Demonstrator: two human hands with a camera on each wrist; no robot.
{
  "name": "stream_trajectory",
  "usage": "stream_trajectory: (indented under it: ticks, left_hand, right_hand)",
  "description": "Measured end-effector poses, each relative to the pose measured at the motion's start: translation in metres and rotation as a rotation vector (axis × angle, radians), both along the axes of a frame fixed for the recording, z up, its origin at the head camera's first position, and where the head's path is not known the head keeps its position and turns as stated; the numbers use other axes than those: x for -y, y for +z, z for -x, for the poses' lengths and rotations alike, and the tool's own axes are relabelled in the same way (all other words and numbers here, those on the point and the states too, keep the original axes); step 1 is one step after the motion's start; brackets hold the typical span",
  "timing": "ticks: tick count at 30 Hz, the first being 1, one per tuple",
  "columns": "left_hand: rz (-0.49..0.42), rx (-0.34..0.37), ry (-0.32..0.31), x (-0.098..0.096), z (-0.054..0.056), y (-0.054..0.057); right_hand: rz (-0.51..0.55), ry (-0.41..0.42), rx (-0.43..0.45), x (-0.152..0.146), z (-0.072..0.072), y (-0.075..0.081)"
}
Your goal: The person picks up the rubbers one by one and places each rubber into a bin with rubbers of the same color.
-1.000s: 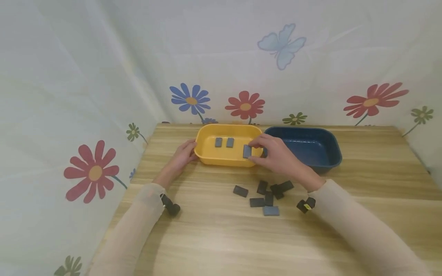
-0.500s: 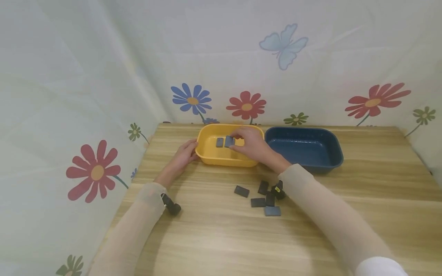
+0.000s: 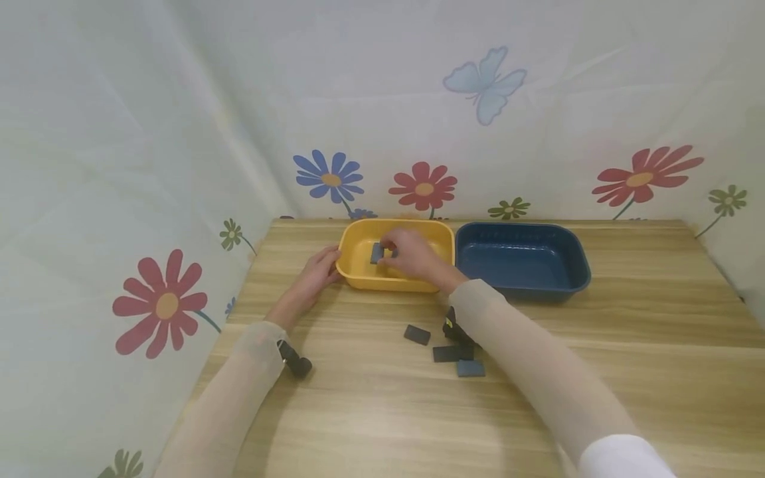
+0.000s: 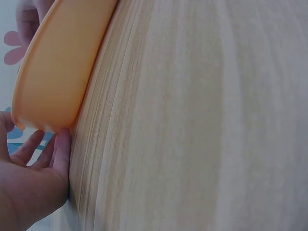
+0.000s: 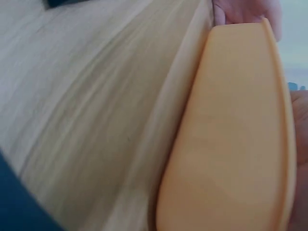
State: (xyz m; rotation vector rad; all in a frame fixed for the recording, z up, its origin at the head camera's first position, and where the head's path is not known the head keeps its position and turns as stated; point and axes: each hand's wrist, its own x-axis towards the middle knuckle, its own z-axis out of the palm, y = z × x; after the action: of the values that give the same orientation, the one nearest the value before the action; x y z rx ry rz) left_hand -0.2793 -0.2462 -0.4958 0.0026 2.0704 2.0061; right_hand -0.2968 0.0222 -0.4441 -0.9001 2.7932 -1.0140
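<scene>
My right hand (image 3: 409,255) reaches into the yellow container (image 3: 391,284), pinching a small blue-grey rectangular tile (image 3: 377,253) between thumb and fingers. That tile sits toward the container's left side, overlapping the spot of the leftmost tile there. Another tile (image 3: 394,253) shows partly between the fingers; the hand covers the rest. My left hand (image 3: 315,273) rests at the container's left end. In the left wrist view, the left hand's fingers (image 4: 61,149) touch the end wall below the rim, fairly straight. The right wrist view shows mostly the container's outer side (image 5: 226,130).
A dark blue container (image 3: 520,269) stands right beside the yellow one. On the wooden table (image 3: 358,398) in front lie several dark tiles, one (image 3: 417,334) apart from the others, and a blue-grey tile (image 3: 470,368). The right forearm hides part of the group. A flowered cloth hangs behind.
My right hand has moved left inside the yellow container with its tile, from the right end past the second tile to the leftmost one. The left hand has stayed at the container's end.
</scene>
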Motion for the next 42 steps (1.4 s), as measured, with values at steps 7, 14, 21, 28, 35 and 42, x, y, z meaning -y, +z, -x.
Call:
stream_trajectory:
  ticks: [7, 14, 21, 28, 35, 42]
  left_hand:
    - [-0.011, 0.000, -0.002, 0.000, 0.001, -0.002]
    - [-0.004, 0.004, -0.006, 0.003, 0.001, -0.002]
    - [-0.016, 0.004, -0.007, 0.002, -0.001, -0.001]
    - [-0.011, 0.014, 0.004, 0.002, -0.002, 0.000]
    - [-0.003, 0.018, 0.003, 0.004, -0.005, 0.002]
    - [-0.019, 0.016, 0.010, 0.001, -0.004, 0.002]
  right_hand:
    - [0.005, 0.002, 0.053, 0.010, 0.005, -0.010]
    - [-0.011, 0.018, 0.088, 0.014, 0.008, -0.017]
    - [-0.038, 0.056, 0.090, 0.014, 0.009, -0.020]
    - [-0.065, 0.056, 0.084, 0.016, 0.011, -0.021]
    - [-0.079, 0.068, 0.092, 0.017, 0.009, -0.019]
    - [-0.073, 0.086, 0.079, 0.015, 0.009, -0.017]
